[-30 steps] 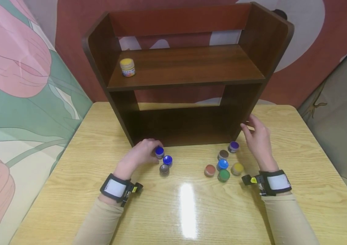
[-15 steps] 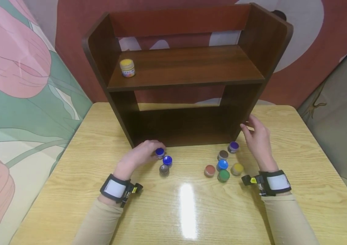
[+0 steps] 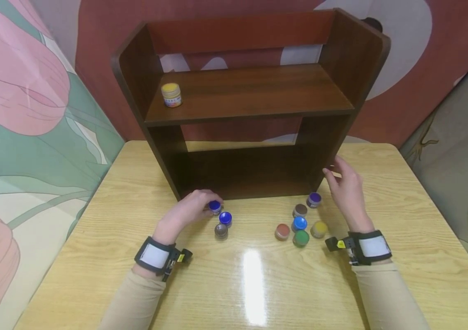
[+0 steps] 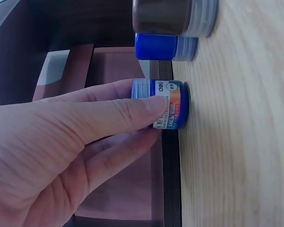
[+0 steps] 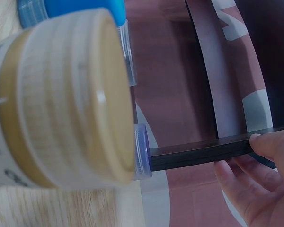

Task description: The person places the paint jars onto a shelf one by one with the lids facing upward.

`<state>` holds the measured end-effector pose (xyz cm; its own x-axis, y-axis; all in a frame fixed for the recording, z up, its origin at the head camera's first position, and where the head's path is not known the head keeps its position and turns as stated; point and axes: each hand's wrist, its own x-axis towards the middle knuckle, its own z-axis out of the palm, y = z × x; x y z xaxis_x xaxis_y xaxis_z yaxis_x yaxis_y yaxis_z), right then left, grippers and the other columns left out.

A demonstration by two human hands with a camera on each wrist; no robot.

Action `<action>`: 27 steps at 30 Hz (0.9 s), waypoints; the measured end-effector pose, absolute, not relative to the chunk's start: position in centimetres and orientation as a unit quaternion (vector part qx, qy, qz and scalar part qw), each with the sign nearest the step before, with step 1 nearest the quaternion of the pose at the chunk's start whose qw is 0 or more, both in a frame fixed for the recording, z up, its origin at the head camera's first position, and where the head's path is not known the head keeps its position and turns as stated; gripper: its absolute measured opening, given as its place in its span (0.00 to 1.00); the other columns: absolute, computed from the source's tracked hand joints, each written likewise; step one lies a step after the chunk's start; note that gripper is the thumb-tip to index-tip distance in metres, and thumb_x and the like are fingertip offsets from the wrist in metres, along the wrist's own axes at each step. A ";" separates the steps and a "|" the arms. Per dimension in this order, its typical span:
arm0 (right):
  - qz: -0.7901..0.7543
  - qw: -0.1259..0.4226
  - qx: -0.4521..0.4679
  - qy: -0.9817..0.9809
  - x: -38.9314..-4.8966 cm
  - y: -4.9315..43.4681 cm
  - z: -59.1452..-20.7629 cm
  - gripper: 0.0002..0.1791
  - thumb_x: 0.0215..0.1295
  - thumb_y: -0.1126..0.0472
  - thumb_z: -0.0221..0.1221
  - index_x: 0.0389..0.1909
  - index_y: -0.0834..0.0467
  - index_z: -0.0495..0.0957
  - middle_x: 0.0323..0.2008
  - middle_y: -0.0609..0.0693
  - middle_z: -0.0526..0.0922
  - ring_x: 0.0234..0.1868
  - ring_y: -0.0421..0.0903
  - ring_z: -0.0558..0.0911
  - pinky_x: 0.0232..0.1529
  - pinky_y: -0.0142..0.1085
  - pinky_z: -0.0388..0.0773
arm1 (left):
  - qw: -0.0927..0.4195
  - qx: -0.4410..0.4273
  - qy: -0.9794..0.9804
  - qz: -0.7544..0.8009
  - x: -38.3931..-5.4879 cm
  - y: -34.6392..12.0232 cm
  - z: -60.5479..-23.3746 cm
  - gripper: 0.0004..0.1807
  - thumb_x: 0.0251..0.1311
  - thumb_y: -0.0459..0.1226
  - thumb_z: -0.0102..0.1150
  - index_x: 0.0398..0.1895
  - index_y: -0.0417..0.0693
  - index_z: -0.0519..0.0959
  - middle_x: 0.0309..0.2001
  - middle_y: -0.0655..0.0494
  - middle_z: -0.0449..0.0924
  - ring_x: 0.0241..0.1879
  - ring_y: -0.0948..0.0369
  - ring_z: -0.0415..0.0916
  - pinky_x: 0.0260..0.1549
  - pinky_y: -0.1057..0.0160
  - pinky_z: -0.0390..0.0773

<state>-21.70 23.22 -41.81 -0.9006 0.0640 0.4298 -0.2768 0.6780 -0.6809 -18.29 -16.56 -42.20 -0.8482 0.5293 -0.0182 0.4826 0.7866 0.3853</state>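
Note:
My left hand (image 3: pixel 190 208) pinches a small dark-blue paint jar (image 4: pixel 168 104) between thumb and fingers, by the shelf's front left corner. The jar stands upright at the tabletop; whether it is slightly lifted I cannot tell. Next to it stand another blue jar (image 3: pixel 225 218) and a dark grey-brown jar (image 3: pixel 221 230). My right hand (image 3: pixel 348 195) holds the front edge of the right side panel of the dark brown shelf (image 3: pixel 254 113), with a digit on either side of it (image 5: pixel 239 156). A yellow paint jar (image 3: pixel 171 95) sits at the left of the upper shelf board.
Before the shelf's right side stand several paint jars: purple (image 3: pixel 314 199), brown (image 3: pixel 300 211), light blue (image 3: pixel 299 223), yellow (image 3: pixel 319 228), green (image 3: pixel 301 238) and reddish (image 3: pixel 282 231). The wooden table (image 3: pixel 217 284) meets patterned cloth (image 3: pixel 44 183) at the left and back.
My left fingers have shifted a little to the right around the blue jar, and the thumb shows less. The right hand stays at the panel. The head view has tilted slightly.

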 end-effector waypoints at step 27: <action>0.402 0.216 0.066 -0.887 -21.6 23.4 -42.0 0.20 0.73 0.62 0.55 0.63 0.61 0.73 0.56 0.64 0.82 0.55 0.63 0.83 0.49 0.56 0.84 | -0.062 0.246 0.937 0.241 -18.0 -16.5 -40.6 0.20 0.61 0.32 0.66 0.57 0.50 0.83 0.55 0.45 0.81 0.54 0.50 0.81 0.55 0.54 0.84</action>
